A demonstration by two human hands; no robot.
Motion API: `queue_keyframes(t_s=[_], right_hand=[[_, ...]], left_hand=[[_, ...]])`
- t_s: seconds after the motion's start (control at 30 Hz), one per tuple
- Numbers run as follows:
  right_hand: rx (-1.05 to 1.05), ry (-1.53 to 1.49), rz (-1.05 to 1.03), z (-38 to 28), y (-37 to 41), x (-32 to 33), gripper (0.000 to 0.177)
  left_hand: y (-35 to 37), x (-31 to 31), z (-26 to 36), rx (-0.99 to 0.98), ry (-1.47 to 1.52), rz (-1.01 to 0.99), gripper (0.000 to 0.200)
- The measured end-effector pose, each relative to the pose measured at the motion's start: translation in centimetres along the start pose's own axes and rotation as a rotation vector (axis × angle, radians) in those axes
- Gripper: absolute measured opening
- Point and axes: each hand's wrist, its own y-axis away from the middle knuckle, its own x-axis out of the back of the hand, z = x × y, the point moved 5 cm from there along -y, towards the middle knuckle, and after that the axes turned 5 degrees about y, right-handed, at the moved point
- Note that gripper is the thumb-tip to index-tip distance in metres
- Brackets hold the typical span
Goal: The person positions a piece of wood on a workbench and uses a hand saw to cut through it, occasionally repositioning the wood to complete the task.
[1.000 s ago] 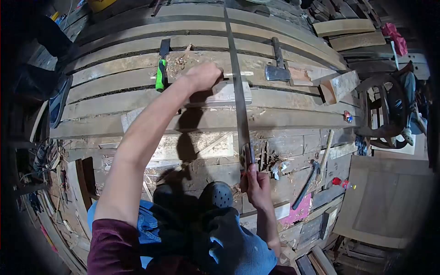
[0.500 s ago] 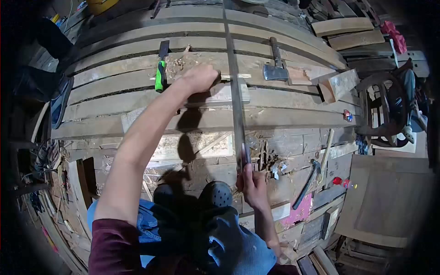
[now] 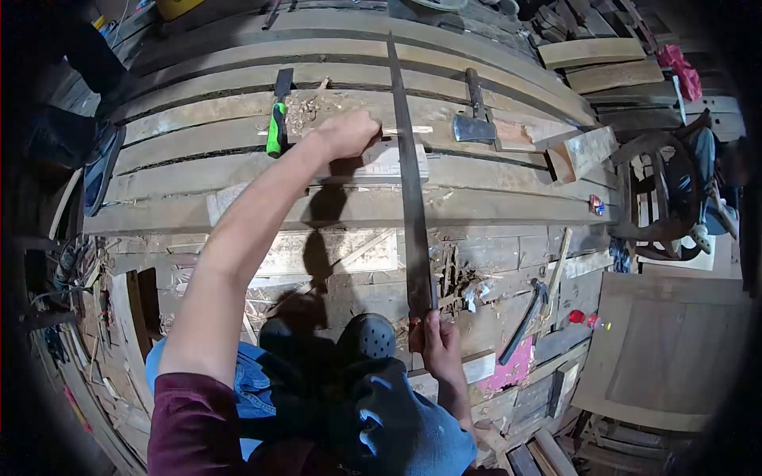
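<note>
A handsaw (image 3: 409, 174) stretches away from me across a short wooden block (image 3: 389, 164) lying on the slatted bench. My right hand (image 3: 441, 345) is closed around the saw's handle near my knee. My left hand (image 3: 349, 133) is closed over the block, left of the blade, its fingertips hidden behind the knuckles. Left of that hand lies a chisel (image 3: 277, 127) with a green and black handle, beside wood shavings (image 3: 305, 111). To the right of the blade rests a hatchet (image 3: 475, 127).
On the bench's right are a notched timber (image 3: 528, 131), a block (image 3: 586, 155) and a small red packet (image 3: 597, 205). A hammer (image 3: 525, 321) and a red-capped bottle (image 3: 587, 319) lie on the floor at right. Another person's leg (image 3: 67, 139) shows at left.
My right hand has drawn the saw back toward me, so its far tip now shows over the bench. My left hand stays on the block. The view has shifted slightly.
</note>
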Motion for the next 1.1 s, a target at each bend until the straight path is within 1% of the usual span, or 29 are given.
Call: queue_keyframes(t_s=[0.07, 0.13, 0.2, 0.23, 0.27, 0.33, 0.43, 0.47, 0.53, 0.63, 0.73, 0.83, 0.93, 0.97, 1.0, 1.03, 1.07, 1.1], right_hand=[[-0.033, -0.058, -0.022, -1.0, -0.3, -0.1, 0.058], [-0.036, -0.091, -0.029, -0.3, -0.4, 0.1, 0.058], [-0.04, -0.077, -0.008, -0.1, -0.1, -0.1, 0.057], [-0.069, 0.052, 0.049, -2.2, 0.8, -0.2, 0.056], [-0.054, -0.03, 0.035, -0.5, 1.3, -0.3, 0.056], [-0.069, -0.026, 0.045, -2.1, 1.5, -0.2, 0.057], [-0.085, 0.017, -0.017, -1.2, 0.6, 0.1, 0.057], [-0.097, 0.002, 0.01, -0.4, 0.5, 0.1, 0.057], [-0.031, -0.1, -0.011, 0.3, 0.7, 0.0, 0.056], [-0.056, -0.031, -0.015, 1.6, 2.4, 0.1, 0.057], [-0.075, -0.128, -0.022, 1.6, 2.9, 1.0, 0.052], [-0.093, -0.042, 0.003, 0.7, 1.1, 1.1, 0.055], [-0.065, -0.041, -0.009, 0.4, -0.3, 0.1, 0.057], [-0.048, -0.031, -0.019, 0.9, 0.2, 0.0, 0.057], [-0.034, -0.022, -0.024, 1.3, 0.7, -0.1, 0.057], [-0.073, 0.013, -0.003, 0.4, 1.8, -0.1, 0.057], [-0.057, -0.033, -0.001, 0.8, 2.2, 0.0, 0.056], [-0.05, -0.075, -0.002, 1.0, 2.8, 0.2, 0.054]], left_hand=[[-0.3, -0.3, -0.2, -0.005, -0.029, -0.03, 0.014], [-0.4, 0.0, -0.4, -0.006, 0.077, 0.049, 0.014], [-0.4, -0.4, -0.4, -0.031, 0.018, 0.064, 0.014], [-0.4, -0.5, -0.4, -0.003, 0.027, 0.049, 0.014], [-0.4, -0.4, -0.6, 0.03, 0.031, 0.041, 0.013], [-0.1, -0.2, -0.3, 0.018, 0.052, 0.032, 0.015], [-0.5, 0.1, -0.5, 0.067, 0.013, 0.05, 0.017], [-0.5, 0.0, -0.4, 0.043, 0.031, 0.023, 0.016], [0.0, 0.6, 0.1, 0.034, 0.013, 0.019, 0.016], [-0.2, 0.1, -0.5, 0.034, 0.041, 0.076, 0.018], [-0.3, -0.3, -0.2, 0.07, -0.007, -0.032, 0.02], [-0.2, -0.6, -0.2, 0.056, 0.086, 0.022, 0.02], [-0.4, -0.8, -0.6, -0.028, 0.049, 0.015, 0.019], [-0.4, -1.0, -0.9, 0.036, 0.034, 0.016, 0.018], [-0.1, -0.5, -0.7, 0.054, 0.046, 0.012, 0.018], [0.0, 0.0, -0.5, 0.067, 0.058, 0.007, 0.017], [0.0, 0.2, -0.4, 0.079, 0.075, 0.003, 0.017], [-0.1, -0.1, -0.2, 0.014, 0.019, 0.036, 0.018]])
